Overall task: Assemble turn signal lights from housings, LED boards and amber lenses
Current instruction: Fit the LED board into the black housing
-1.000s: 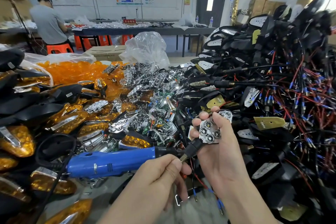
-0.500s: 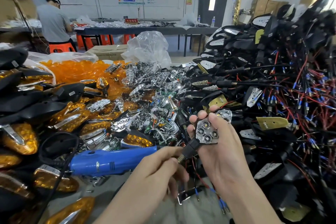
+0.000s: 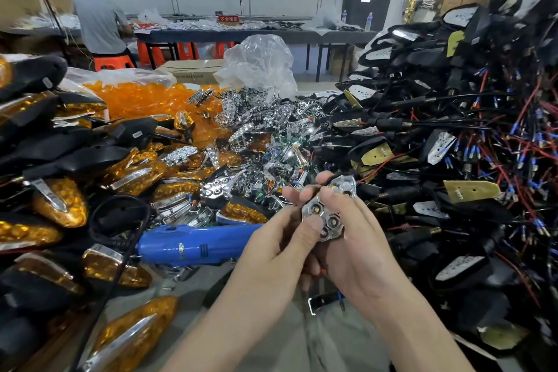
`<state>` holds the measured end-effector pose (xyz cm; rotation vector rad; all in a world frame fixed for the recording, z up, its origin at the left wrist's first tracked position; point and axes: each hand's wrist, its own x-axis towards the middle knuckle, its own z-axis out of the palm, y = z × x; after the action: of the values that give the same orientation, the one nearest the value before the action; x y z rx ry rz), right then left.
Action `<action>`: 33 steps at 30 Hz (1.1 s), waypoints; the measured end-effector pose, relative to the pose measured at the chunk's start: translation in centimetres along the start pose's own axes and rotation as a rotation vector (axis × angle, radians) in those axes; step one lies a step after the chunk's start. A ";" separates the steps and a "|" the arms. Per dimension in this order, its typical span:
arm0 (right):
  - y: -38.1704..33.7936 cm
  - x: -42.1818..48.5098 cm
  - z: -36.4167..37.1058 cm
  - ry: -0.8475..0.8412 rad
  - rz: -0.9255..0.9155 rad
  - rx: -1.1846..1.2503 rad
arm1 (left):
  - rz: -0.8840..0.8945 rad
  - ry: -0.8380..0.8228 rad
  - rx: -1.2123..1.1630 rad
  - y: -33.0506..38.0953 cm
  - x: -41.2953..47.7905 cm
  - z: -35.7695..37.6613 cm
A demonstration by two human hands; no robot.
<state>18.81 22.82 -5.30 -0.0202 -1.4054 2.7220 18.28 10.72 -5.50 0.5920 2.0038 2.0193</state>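
Note:
A chrome reflector piece (image 3: pixel 331 222) with round LED sockets is held above the table's front middle, between both hands. My right hand (image 3: pixel 359 254) grips it from the right and below, fingers curled round its far edge. My left hand (image 3: pixel 277 241) pinches its left side, thumb pressed flat on the chrome face. Whether a black housing sits under the reflector is hidden by my fingers. A blue electric screwdriver (image 3: pixel 196 246) lies on the table just left of my left hand, untouched.
Finished amber lights (image 3: pixel 60 201) are heaped at the left. Loose amber lenses (image 3: pixel 142 98) and chrome reflectors (image 3: pixel 259 127) are piled behind. Black housings with red and blue wires (image 3: pixel 453 136) tower on the right. A person (image 3: pixel 99 21) sits at a far table.
My left hand has left the blue screwdriver and moved up to the reflector, thumb now on its face. The screwdriver's tip no longer points at the piece. The view moved closer.

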 end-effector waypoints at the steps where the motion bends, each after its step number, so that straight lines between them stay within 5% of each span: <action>1: 0.0 0.0 -0.1 -0.006 0.004 0.007 | -0.004 -0.004 0.001 0.1 0.0 0.0; 24: -0.1 -0.1 0.3 -0.021 0.001 0.041 | -0.071 0.071 -0.134 0.6 -0.3 0.4; 33: 0.1 0.4 -0.4 0.000 -0.078 -0.139 | -0.116 0.075 -0.098 0.5 -0.4 0.2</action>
<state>18.44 23.16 -5.61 0.0257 -1.5589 2.5576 18.80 10.68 -5.01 0.3768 1.9189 2.0839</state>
